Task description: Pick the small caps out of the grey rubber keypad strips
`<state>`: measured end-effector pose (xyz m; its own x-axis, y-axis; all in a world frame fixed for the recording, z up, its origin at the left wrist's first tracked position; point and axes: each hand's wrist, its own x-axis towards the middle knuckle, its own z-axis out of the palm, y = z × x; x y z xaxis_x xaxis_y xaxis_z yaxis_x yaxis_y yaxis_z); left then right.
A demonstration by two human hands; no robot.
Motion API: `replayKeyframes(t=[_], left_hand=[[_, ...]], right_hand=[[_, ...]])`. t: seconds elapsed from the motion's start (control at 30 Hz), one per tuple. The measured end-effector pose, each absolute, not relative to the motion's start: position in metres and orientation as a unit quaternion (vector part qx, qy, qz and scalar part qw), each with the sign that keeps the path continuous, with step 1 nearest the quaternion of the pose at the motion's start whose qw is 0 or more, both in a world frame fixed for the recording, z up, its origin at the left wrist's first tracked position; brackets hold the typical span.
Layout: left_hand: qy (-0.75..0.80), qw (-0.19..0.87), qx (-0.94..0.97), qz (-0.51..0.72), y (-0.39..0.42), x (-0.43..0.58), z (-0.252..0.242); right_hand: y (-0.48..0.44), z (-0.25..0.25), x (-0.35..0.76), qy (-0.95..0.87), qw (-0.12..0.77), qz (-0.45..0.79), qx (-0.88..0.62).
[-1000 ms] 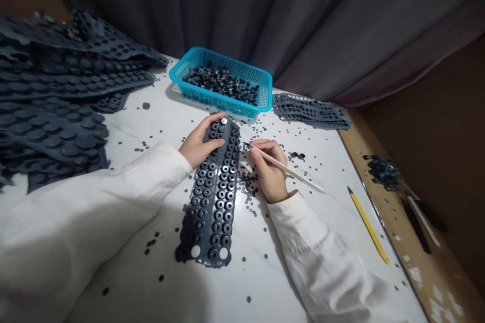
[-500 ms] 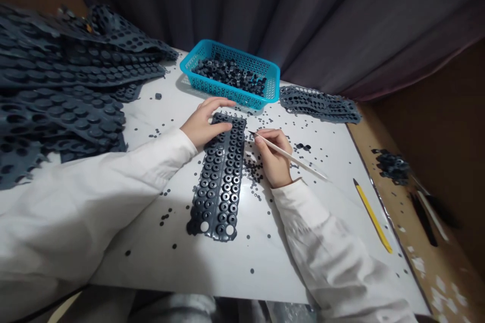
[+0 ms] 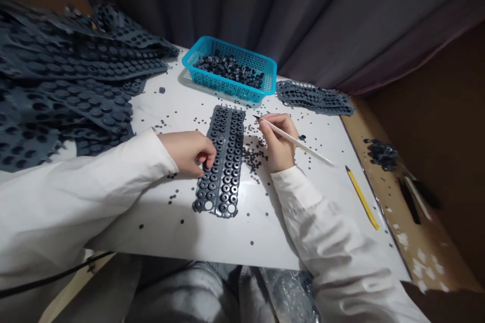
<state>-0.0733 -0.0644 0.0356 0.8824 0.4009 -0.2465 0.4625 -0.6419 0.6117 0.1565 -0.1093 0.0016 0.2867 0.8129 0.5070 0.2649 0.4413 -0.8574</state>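
A long dark rubber strip (image 3: 223, 159) studded with rows of small rings lies lengthwise on the white table (image 3: 182, 242). My left hand (image 3: 189, 150) rests at the strip's left edge near its middle, fingers curled and pinching at a ring there. My right hand (image 3: 278, 144) sits just right of the strip, closed on a thin pale stick (image 3: 299, 144) whose tip points at the strip's far right corner. Small punched-out dark bits (image 3: 253, 157) lie scattered between the strip and my right hand.
A blue basket (image 3: 232, 69) of dark rings stands at the back. A big heap of rubber sheets (image 3: 64, 86) fills the left side; one emptied strip (image 3: 312, 97) lies at the back right. A yellow pencil (image 3: 361, 197) and dark tools (image 3: 411, 197) lie near the right edge.
My left hand slid from the strip's far end back to its middle left edge and curled into a pinch. My right hand with the stick shifted slightly toward the far end.
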Motion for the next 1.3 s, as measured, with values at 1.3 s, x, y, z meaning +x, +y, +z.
replayKeyframes(t=[1.3], left_hand=[[0.207,0.288,0.894,0.275,-0.12,-0.026,0.021]], right_hand=[[-0.085,0.117,0.19,-0.722,0.439,0.011,-0.534]])
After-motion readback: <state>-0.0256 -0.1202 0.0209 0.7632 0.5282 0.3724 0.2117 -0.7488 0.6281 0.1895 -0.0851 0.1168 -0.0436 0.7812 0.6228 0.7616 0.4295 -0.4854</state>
